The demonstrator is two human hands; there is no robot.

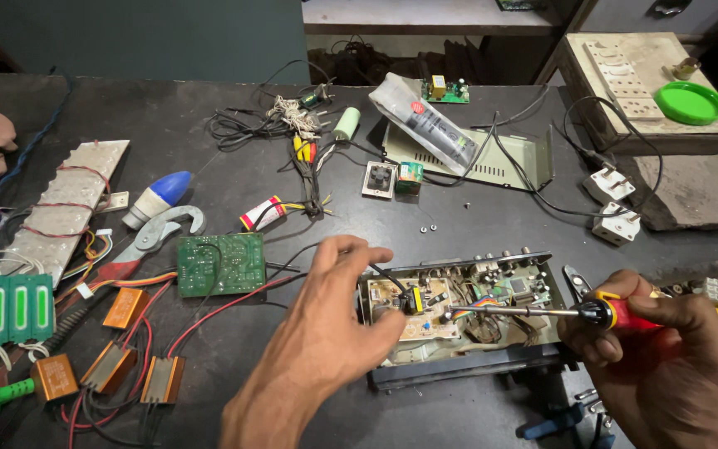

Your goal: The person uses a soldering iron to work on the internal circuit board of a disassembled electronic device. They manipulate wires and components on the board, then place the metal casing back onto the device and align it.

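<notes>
Two hands at lower right: left hand (338, 303), fingers loosely curled, steadies open black metal chassis (459, 328); right hand (662, 349) grips red-handled soldering iron (542, 312) — keep tip clear of rainbow ribbon wires (477, 304).

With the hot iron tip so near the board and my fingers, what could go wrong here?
1. The soldering iron in the right hand points toward the left hand, whose fingers rest on the circuit board; a slip may burn them.
2. The ribbon wires lie right beside the tip and might melt.
3. The red wires trail loosely from the open case; snagging one could tug it.
</notes>
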